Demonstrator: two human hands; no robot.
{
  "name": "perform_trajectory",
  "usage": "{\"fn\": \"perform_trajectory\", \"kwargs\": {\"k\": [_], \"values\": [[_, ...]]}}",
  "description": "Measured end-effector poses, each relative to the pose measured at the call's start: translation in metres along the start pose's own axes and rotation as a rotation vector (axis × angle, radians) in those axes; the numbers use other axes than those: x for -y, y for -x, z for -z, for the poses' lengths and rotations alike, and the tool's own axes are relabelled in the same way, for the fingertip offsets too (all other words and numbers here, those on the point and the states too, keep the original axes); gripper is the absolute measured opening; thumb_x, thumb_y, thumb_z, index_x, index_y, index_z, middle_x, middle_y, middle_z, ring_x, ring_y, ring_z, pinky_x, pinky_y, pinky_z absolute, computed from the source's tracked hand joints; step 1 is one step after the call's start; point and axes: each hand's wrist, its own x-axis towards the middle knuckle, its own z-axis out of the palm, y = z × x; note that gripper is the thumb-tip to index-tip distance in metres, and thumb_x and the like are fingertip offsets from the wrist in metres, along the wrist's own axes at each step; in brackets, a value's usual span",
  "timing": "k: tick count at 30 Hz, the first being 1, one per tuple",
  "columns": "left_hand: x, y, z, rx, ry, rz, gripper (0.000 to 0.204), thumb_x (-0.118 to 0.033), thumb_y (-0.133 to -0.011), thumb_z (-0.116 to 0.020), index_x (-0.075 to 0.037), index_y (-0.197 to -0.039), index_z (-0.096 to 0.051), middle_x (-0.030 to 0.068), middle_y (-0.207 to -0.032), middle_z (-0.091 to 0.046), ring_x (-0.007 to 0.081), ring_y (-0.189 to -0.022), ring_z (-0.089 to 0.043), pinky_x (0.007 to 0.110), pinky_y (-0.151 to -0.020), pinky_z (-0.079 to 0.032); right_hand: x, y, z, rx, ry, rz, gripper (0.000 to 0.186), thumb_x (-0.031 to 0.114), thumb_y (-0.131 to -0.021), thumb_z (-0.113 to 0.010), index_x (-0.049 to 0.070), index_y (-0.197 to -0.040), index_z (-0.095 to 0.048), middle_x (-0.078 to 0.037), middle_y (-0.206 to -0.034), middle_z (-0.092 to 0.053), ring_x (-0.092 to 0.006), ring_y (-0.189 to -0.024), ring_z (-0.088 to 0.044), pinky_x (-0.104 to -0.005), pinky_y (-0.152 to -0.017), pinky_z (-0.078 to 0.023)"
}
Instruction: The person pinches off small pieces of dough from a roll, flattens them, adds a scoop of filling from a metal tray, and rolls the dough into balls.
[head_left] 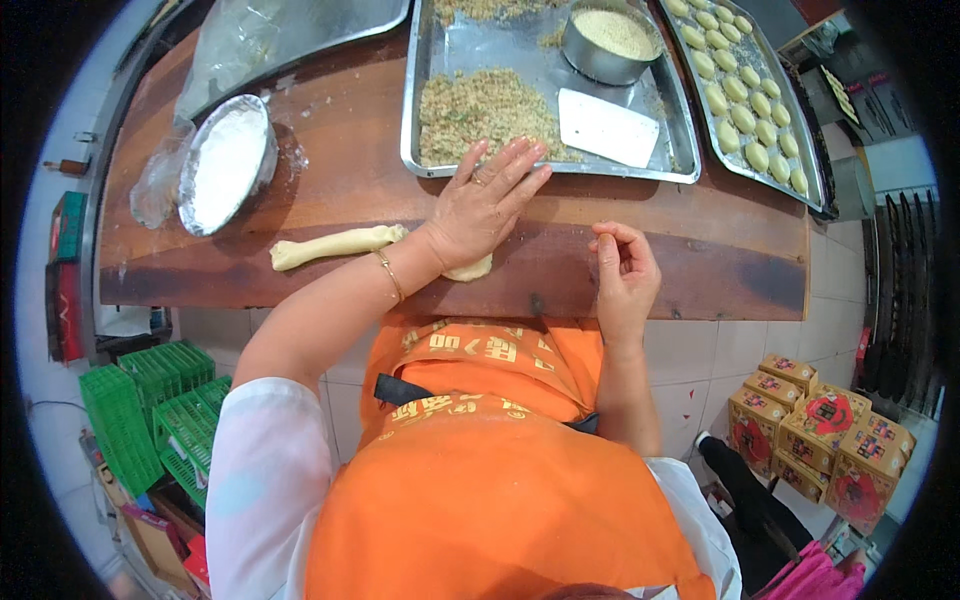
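Observation:
My left hand (490, 195), fingers spread, reaches to the near rim of the metal tray (687, 150) beside the crumbly filling (465, 110); I cannot tell whether it touches them. A pale dough roll (320, 249) lies left of my wrist, and a flattened dough piece (468, 270) is partly hidden beneath that hand. My right hand (625, 270) is closed in a pinch just right of the dough, its contents unclear. A white scraper (608, 128) and a round tin of pale seeds or crumbs (610, 40) sit in the tray.
A bowl of white powder (225, 160), a plastic bag (155, 190) and another tray (295, 40) occupy the wooden table's (750, 260) left. A tray of dough pieces (760, 130) is at right. Green crates (140, 420) and stacked boxes (820, 430) stand on the floor, near someone's black-clad leg (740, 480).

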Motion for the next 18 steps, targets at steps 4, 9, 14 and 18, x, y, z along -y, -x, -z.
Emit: {"fn": "perform_trajectory", "kwargs": {"k": [4,9,14,18], "values": [[-0.001,-0.007,0.007,0.015,0.093,-0.074,0.072,-0.022,-0.086,-0.069,-0.013,-0.151,-0.040,0.0067,-0.162,-0.032,0.0251,-0.152,-0.026,0.048,-0.125,-0.007,0.005,-0.004,-0.003,0.031,-0.047,0.074,0.008,0.005,-0.097,-0.062,0.001,-0.099,-0.068,-0.004,-0.091,-0.067,-0.0101,-0.079,-0.063,-0.0243,-0.071,-0.050],[-0.017,0.008,0.016,-0.038,0.191,0.024,0.071,-0.027,-0.087,-0.069,-0.010,-0.150,-0.041,0.0091,-0.159,-0.036,0.0266,-0.151,-0.027,0.049,-0.124,-0.007,0.003,0.014,0.012,0.100,-0.050,-0.024,0.009,0.003,-0.096,-0.061,0.000,-0.099,-0.069,-0.004,-0.088,-0.066,-0.0103,-0.077,-0.063,-0.0240,-0.069,-0.049],[-0.013,0.024,0.018,-0.122,0.386,0.150,0.065,-0.013,-0.083,-0.070,-0.006,-0.144,-0.047,0.0113,-0.152,-0.045,0.0288,-0.146,-0.036,0.049,-0.122,-0.016,0.007,0.027,0.001,0.183,0.032,0.068,0.010,0.001,-0.094,-0.062,0.001,-0.099,-0.070,-0.005,-0.086,-0.067,-0.0111,-0.075,-0.065,-0.0245,-0.067,-0.050],[0.002,0.084,0.048,-0.169,0.063,0.366,0.059,-0.013,-0.084,-0.069,-0.003,-0.140,-0.050,0.0126,-0.145,-0.052,0.0286,-0.142,-0.041,0.050,-0.119,-0.022,0.003,0.032,0.000,0.229,0.055,0.070,0.011,-0.001,-0.093,-0.062,0.001,-0.099,-0.071,-0.006,-0.087,-0.068,-0.0118,-0.077,-0.067,-0.0255,-0.067,-0.052]]}}
